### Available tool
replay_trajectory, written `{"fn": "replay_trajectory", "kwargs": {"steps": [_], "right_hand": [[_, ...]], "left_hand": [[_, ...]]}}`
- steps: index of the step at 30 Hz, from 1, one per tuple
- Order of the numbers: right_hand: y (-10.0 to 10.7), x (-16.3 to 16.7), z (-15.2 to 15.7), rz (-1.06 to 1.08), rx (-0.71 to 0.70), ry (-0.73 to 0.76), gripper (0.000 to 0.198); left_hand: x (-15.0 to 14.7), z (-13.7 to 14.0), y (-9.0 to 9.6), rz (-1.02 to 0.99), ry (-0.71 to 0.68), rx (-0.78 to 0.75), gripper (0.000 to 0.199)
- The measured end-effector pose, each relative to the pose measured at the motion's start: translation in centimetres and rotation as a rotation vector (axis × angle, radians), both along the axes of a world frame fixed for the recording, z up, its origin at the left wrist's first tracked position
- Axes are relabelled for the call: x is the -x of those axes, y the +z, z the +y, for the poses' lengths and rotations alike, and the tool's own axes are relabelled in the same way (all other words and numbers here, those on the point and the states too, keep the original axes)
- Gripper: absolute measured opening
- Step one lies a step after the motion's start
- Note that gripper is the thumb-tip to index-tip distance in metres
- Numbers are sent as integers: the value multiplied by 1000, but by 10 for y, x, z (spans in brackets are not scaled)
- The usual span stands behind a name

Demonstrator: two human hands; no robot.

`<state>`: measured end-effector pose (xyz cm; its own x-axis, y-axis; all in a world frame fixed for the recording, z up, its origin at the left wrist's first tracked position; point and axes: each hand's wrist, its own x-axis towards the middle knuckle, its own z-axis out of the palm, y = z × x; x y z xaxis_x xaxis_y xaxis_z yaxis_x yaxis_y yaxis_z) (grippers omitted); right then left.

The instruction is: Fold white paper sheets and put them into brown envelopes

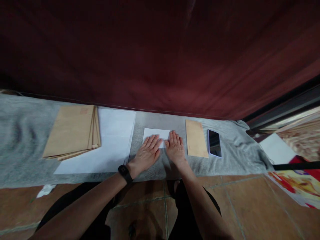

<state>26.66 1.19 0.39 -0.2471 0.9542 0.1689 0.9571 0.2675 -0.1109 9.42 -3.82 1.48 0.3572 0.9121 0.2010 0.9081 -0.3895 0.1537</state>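
A small white sheet of paper [157, 132], apparently folded, lies flat on the grey cloth in front of me. My left hand [148, 153] rests flat across its left and lower part, fingers stretched out. On its right end presses my right hand [175, 148], also flat, with the fingers extended. Both palms hide the paper's lower edge in part. To the right of my right hand lies one brown envelope [197, 138], with a phone [214, 143] beside it. Left of my hands are large white sheets [113, 133], partly covered by a stack of brown envelopes [71, 130].
The grey cloth [232, 150] covers a long narrow surface against a dark red backing [160, 66]. A dark bar [297, 165] and a colourful printed sheet [300, 186] are at the right. A crumpled white scrap [46, 190] lies on the tiled floor [140, 213].
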Motion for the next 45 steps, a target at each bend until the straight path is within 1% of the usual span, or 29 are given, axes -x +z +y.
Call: {"fn": "replay_trajectory", "kwargs": {"steps": [3, 8, 18, 24, 28, 32, 34, 37, 41, 43, 45], "right_hand": [[1, 0, -1, -3, 3, 6, 58], [0, -1, -1, 3, -5, 14, 59], [-3, -1, -2, -3, -31, 17, 58], [0, 0, -3, 3, 7, -1, 58], [2, -1, -4, 32, 27, -17, 59], [7, -2, -7, 40, 11, -37, 59], [12, -1, -8, 52, -18, -12, 59], [17, 6, -10, 100, -39, 87, 58], [16, 21, -15, 174, 30, 233, 56], [13, 27, -16, 184, 68, 255, 56], [10, 30, -16, 172, 86, 246, 56]], "left_hand": [[-5, -5, 2, 6, -53, 10, 54], [-6, -6, 8, 22, -71, 36, 56], [-7, 2, 7, 23, -23, 92, 58], [-5, 13, 5, 25, 12, 128, 59], [-2, 19, 2, 20, 26, 117, 60], [1, 25, -2, 10, 43, 121, 61], [1, 27, -2, 3, 47, 128, 61], [2, 31, 0, 2, 52, 139, 61], [5, 34, 3, 47, 37, 174, 60], [6, 35, 3, 64, 31, 164, 59], [8, 36, 0, 73, 41, 144, 59]]}}
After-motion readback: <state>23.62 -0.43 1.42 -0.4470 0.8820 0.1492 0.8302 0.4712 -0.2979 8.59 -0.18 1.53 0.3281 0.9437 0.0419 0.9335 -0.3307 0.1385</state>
